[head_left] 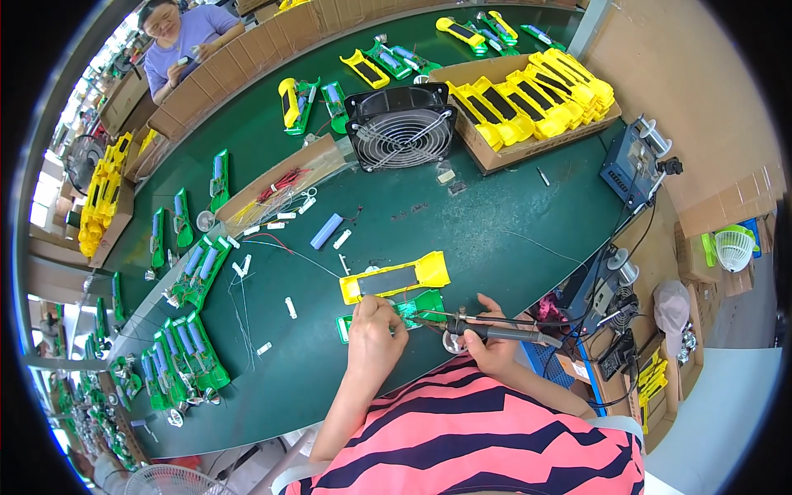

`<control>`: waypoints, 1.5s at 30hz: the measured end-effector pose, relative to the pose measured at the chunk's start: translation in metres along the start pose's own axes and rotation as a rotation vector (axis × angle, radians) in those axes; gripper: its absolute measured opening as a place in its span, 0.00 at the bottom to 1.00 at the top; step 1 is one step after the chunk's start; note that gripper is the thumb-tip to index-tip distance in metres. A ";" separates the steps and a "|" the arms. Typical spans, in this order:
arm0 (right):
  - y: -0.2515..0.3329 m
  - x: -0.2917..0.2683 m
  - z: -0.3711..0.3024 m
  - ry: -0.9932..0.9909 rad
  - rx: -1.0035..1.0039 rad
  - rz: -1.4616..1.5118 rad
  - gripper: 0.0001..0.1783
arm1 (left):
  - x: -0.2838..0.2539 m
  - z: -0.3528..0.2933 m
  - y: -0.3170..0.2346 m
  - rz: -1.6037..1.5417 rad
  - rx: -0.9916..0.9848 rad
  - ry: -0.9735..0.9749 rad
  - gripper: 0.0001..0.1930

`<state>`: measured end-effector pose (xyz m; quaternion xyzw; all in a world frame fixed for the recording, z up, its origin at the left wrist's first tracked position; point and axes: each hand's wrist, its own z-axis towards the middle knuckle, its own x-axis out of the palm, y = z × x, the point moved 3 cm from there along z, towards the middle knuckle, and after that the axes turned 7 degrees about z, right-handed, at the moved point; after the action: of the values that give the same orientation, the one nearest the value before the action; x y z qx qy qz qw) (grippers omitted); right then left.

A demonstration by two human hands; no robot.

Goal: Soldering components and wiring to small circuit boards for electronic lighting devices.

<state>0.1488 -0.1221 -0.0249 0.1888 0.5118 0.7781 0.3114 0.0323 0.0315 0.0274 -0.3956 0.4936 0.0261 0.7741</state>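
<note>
Green board (417, 311) between two hands, one soldering iron (495, 332)

Black square fan (399, 125), carton of yellow housings (528, 103) right of fan, blue battery cell (326, 231) below fan, wire box (285, 186) left of fan

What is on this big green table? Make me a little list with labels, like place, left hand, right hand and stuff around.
place: long green table
left hand: left hand pinching at a green circuit part
right hand: right hand gripping a soldering iron, tip at the green part
just behind: yellow shell with a dark panel
farther back: black fan, cardboard box of yellow shells, blue battery
left side: rows of green shells
someone else: a person at the far end
</note>
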 end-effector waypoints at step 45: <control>0.017 -0.011 0.008 0.040 -0.076 -0.091 0.13 | -0.004 -0.026 0.001 0.107 0.466 -0.234 0.12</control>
<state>0.1565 -0.1294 -0.0055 0.1380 0.4960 0.7856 0.3432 0.0107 0.0166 0.0249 -0.1742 0.4135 -0.0018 0.8937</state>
